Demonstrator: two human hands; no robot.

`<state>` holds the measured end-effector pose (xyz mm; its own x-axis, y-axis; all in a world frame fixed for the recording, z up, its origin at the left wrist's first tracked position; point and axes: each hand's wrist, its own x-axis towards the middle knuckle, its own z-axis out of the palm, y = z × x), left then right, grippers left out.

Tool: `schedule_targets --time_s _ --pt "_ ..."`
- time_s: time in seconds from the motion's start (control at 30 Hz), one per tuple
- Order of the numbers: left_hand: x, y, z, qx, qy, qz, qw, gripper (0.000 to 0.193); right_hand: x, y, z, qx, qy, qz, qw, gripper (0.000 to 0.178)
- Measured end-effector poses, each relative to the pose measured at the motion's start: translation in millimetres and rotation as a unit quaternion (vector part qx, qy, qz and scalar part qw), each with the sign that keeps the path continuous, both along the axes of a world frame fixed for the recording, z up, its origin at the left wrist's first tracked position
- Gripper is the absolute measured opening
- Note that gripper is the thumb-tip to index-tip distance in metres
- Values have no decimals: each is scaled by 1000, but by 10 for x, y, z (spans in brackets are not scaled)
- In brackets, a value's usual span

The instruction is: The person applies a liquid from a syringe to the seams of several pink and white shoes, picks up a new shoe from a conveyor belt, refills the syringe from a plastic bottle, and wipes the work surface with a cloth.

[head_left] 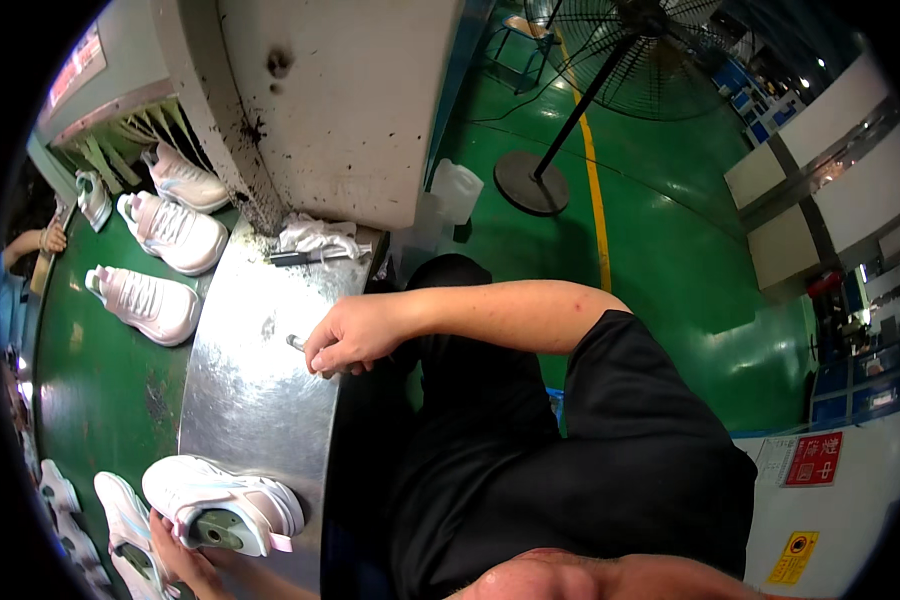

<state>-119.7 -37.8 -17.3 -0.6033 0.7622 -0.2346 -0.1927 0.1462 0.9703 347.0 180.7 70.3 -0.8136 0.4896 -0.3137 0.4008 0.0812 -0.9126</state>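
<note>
One right forearm reaches in from three o'clock, elbow bent, and ends in the right hand (pixel 355 332) over the brushed-metal ledge (pixel 250 395), knuckles up and wrist nearly straight. Its fingers are curled together, clamped on a slim stick-like tool (pixel 295 342); the pale grey end pokes out toward nine o'clock, the rest being mostly hidden in the grip.

The left hand (pixel 182 555) enters from seven o'clock, its fingers against the near side of a pale pink-and-white lace-up sneaker (pixel 215 500); the shoe covers part of them, so I cannot tell whether they clamp it. That sneaker lies at seven o'clock from the right hand, well apart from the tool, its toe toward ten. A second sneaker (pixel 120 505) is just beyond the left hand, at nine o'clock.

An olive-green shoe last (pixel 220 530) fills the opening of the first sneaker. At one o'clock from the right hand, by the machine housing (pixel 340 110), stands a translucent white plastic container (pixel 457 190); its contents cannot be made out.
</note>
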Motion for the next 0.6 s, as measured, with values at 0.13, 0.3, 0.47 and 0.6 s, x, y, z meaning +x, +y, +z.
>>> schedule_targets --time_s 0.13,0.3,0.47,0.6 --pt "83 413 283 -89 11 -138 986 43 52 -47 -169 -106 66 -30 992 26" --pt "647 554 496 -62 2 -46 997 47 147 -218 1 -83 54 -1 995 37" --pt "1324 366 972 50 -97 -93 990 60 95 -283 345 23 44 56 997 42" --pt "1484 190 605 119 -154 -70 978 61 -231 -324 433 64 132 98 984 41"
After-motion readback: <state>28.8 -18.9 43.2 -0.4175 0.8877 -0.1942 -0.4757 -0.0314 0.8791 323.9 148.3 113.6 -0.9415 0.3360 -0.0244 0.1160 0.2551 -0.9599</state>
